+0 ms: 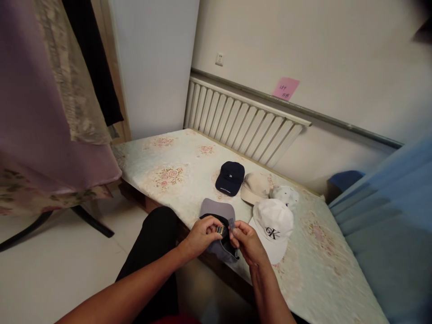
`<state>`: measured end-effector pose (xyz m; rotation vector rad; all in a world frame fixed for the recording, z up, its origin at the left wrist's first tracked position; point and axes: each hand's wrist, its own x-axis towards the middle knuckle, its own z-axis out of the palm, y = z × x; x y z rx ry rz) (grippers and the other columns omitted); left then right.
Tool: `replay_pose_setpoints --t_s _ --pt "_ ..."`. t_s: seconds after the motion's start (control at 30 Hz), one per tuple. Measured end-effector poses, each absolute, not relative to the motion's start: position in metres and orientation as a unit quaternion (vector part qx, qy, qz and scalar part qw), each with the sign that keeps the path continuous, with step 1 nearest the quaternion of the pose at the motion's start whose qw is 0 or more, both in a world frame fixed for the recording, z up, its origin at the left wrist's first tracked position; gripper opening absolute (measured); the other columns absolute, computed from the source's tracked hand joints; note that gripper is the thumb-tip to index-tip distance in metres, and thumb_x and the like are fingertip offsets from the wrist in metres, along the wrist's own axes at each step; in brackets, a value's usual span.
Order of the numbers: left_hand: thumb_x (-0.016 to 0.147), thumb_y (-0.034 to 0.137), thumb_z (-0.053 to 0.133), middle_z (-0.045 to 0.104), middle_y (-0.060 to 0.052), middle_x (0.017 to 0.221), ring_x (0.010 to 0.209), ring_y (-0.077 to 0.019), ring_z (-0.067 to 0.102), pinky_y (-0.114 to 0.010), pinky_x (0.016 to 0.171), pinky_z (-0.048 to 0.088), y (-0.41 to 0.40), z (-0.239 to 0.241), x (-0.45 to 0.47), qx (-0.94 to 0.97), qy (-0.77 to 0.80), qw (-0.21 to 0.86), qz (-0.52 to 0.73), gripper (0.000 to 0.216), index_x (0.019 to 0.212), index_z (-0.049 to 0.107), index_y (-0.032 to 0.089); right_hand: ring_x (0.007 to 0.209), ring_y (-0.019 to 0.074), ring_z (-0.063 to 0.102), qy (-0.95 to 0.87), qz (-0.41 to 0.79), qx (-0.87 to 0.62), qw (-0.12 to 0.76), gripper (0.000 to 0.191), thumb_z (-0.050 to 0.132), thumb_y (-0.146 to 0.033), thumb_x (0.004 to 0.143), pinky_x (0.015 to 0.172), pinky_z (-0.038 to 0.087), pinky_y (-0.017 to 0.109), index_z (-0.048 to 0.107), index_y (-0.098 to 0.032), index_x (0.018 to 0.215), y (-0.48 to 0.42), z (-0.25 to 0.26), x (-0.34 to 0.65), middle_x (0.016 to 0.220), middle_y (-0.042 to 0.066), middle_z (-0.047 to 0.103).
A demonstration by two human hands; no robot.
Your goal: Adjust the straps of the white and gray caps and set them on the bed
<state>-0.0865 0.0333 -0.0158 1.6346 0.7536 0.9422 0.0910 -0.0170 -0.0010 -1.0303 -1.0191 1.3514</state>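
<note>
A grey cap [218, 209] lies upside down at the near edge of the bed [175, 166], its back facing me. My left hand [202, 234] is closed on the cap's rear strap by a small metal buckle [221, 231]. My right hand [248, 240] pinches the strap's loose end [231, 223] just right of the buckle. Right of my hands sits a white cap [273, 225] with dark letters. Behind it lie a navy cap [230, 177], a beige cap [255, 186] and another white cap [286, 194].
A white radiator [243, 121] runs along the wall behind the bed, with a pink note [285, 88] above it. Blue fabric [388, 216] lies at the right. Hanging clothes [50, 99] fill the left on a rack. My dark-trousered knee [155, 243] is below the bed edge.
</note>
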Motion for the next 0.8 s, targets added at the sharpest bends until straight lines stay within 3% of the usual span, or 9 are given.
replay_pose_setpoints --t_s 0.17,0.8 --pt "0.066 0.019 0.065 0.043 0.006 0.064 0.056 -0.0078 0.038 -0.021 0.054 0.03 0.034 -0.019 -0.086 0.67 0.316 0.543 0.395 0.022 0.087 0.064 0.014 0.039 0.0043 0.028 -0.424 0.604 -0.426 0.523 0.027 0.069 -0.042 0.076 0.045 0.025 0.021 0.061 -0.016 0.075 -0.018 -0.011 0.093 0.045 -0.009 0.043" --pt "0.067 0.023 0.069 0.044 0.005 0.065 0.06 -0.0081 0.038 -0.021 0.056 0.029 0.032 -0.029 -0.078 0.625 0.274 0.6 0.418 0.022 0.087 0.065 0.014 0.04 0.0053 0.028 -0.438 0.641 -0.423 0.467 0.029 0.072 -0.043 0.073 0.046 0.028 0.022 0.06 -0.017 0.072 -0.013 -0.027 0.091 0.044 -0.008 0.043"
